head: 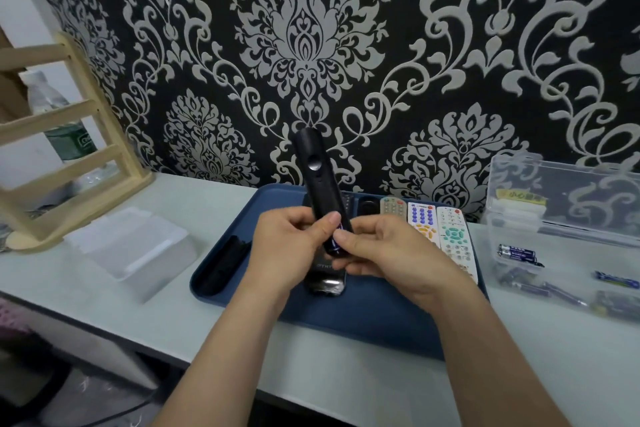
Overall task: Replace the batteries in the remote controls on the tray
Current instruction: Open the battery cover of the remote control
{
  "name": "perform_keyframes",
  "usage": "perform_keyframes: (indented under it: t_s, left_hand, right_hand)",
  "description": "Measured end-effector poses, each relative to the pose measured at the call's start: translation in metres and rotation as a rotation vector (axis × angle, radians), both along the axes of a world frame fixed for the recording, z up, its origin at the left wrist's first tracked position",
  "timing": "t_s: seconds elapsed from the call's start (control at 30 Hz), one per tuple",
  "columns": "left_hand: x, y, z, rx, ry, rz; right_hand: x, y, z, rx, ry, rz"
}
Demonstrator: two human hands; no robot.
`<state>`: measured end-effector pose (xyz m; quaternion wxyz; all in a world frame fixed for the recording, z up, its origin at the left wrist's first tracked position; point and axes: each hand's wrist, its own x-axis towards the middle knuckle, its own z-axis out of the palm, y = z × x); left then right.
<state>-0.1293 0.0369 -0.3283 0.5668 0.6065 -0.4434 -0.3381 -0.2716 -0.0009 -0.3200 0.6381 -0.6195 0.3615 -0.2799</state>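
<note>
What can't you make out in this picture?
All in the head view:
The battery bay of the black remote: covered by the left hand and right hand.
The battery between the thumbs: mostly hidden, print too small.
The second black remote on the tray: largely under the hands.
The yellow label on the clear box: blurred.

The yellow label (521, 197) on the clear box (575, 180) starts 小心 — the rest blurs; batteries (516, 252) carry illegible print.

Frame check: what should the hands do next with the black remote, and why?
Probably press the battery flat into the black remote: the left hand grips it, the right hand pinches the battery at its open back, a black cover lies on the tray.
</note>
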Motion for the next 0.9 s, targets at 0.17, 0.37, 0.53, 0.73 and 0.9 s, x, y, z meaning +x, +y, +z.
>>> perform_keyframes:
  t_s: [0.17,0.37,0.53,0.73,0.9]
  left_hand:
    - [0.032,0.009,0.004,0.041,-0.076,-0.042]
    - [0.092,0.019,-0.022,0.563,-0.932,0.264]
    - [0.090,0.019,-0.021,0.448,-0.765,0.361]
    - [0.038,0.025,0.014,-0.078,0.375,0.015]
    - [0.021,0.015,0.010,-0.128,0.214,-0.023]
  right_hand:
    - [0.024,0.000,-0.004,-0.041,0.013,-0.133]
    - [0.046,-0.001,-0.007,0.117,-0.150,-0.280]
    - [0.059,0.003,-0.009,0.192,-0.221,-0.204]
    - [0.059,0.000,-0.009,0.268,-0.361,-0.200]
    - [0.053,0.001,-0.009,0.337,-0.468,-0.192]
